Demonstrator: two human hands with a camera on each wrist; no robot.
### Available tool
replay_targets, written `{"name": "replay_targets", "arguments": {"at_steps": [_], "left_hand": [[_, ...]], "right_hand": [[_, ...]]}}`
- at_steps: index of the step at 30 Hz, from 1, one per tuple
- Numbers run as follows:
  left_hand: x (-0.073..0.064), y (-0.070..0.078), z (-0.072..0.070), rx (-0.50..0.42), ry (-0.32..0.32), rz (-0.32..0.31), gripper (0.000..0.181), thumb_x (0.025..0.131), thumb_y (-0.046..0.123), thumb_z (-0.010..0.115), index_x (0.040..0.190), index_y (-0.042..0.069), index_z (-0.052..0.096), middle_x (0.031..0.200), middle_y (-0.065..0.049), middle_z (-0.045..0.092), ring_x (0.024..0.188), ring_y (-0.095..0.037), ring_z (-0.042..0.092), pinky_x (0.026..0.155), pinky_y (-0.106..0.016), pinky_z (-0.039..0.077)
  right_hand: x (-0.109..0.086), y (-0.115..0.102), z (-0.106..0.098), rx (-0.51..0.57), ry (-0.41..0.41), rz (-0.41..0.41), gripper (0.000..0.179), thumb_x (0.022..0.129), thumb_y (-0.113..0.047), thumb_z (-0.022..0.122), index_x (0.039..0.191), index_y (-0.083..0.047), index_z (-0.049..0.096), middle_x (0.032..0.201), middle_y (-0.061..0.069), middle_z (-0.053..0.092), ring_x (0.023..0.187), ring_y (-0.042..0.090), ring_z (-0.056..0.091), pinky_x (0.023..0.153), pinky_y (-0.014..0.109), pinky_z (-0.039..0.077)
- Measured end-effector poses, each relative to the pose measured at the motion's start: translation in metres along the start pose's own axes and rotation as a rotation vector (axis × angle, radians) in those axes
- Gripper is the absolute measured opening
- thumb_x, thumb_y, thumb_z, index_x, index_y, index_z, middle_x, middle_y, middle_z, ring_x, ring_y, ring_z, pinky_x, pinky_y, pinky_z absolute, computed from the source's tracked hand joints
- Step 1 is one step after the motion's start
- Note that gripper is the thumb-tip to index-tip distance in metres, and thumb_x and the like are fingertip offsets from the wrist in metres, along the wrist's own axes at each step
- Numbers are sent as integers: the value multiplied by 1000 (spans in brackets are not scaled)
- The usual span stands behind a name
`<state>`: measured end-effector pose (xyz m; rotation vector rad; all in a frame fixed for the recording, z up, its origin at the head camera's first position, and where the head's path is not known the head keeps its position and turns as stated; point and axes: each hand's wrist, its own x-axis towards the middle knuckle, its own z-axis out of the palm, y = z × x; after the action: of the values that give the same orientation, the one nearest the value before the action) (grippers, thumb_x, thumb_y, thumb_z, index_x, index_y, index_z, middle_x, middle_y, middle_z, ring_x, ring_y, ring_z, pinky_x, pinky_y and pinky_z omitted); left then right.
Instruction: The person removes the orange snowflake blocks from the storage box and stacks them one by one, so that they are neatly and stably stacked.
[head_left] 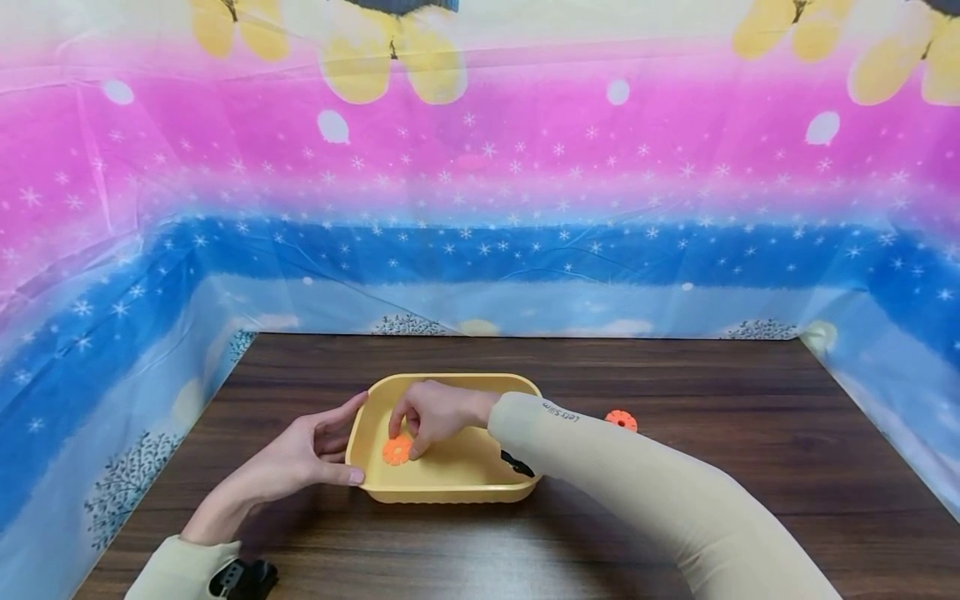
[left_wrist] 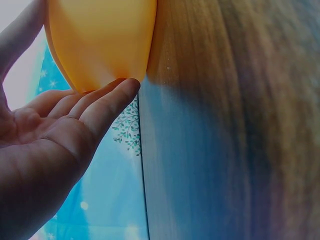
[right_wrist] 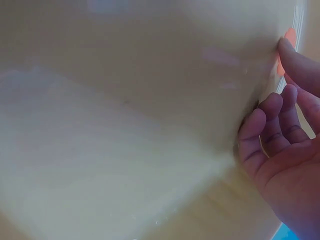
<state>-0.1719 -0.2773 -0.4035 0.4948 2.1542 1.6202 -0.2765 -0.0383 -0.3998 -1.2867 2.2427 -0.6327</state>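
A yellow plastic tub [head_left: 450,496] with rounded corners stands on the table, its inside facing up. My left hand [head_left: 311,450] spans the tub's left side, thumb near the front corner and index finger toward the back. In the left wrist view, the fairly straight fingers [left_wrist: 107,102] touch the tub's outer wall [left_wrist: 102,40]. Inside the tub, my right hand [head_left: 438,412] pinches an orange notched disc [head_left: 396,451] between thumb and fingers, close to the left wall. The right wrist view shows the disc only in part, behind the fingertips.
Another orange notched disc [head_left: 621,419] lies on the dark wooden table [head_left: 675,375], right of the tub and just beyond the right sleeve [head_left: 637,467]. A patterned cloth [head_left: 480,167] hangs around the table's back and sides.
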Motion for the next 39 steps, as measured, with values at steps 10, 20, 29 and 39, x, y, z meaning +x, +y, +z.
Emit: {"name": "replay_targets", "arguments": {"at_steps": [10, 20, 29, 39], "left_hand": [[0, -1, 1, -8, -4, 10, 107, 89, 4, 82, 167, 4, 10, 169, -29, 16, 144, -49, 38, 103, -34, 54], [-1, 0, 1, -24, -3, 6, 108, 88, 4, 83, 167, 4, 10, 169, -29, 16, 145, -49, 35, 104, -36, 53], [-1, 1, 1, -24, -1, 4, 107, 88, 4, 82, 167, 4, 10, 168, -30, 16, 144, -50, 37, 102, -34, 55], [-1, 0, 1, -11, 6, 15, 107, 88, 5, 83, 167, 4, 11, 168, -29, 18, 145, -49, 37, 104, -34, 53]], "right_hand": [[0, -1, 0, 17, -1, 42, 31, 82, -5, 89, 106, -7, 70, 73, -2, 60, 64, 5, 52, 63, 17, 45], [-1, -1, 0, 40, -12, 23, 35, 80, 1, 88, 100, -6, 61, 80, 1, 59, 69, 7, 52, 66, 17, 44], [-3, -1, -1, 31, -42, 25, 36, 85, -3, 85, 112, -14, 64, 79, -1, 61, 70, 7, 54, 66, 18, 45], [-3, -1, -2, 26, -62, 13, 35, 86, -3, 84, 117, -9, 70, 75, -3, 62, 66, 5, 54, 65, 17, 45]]}}
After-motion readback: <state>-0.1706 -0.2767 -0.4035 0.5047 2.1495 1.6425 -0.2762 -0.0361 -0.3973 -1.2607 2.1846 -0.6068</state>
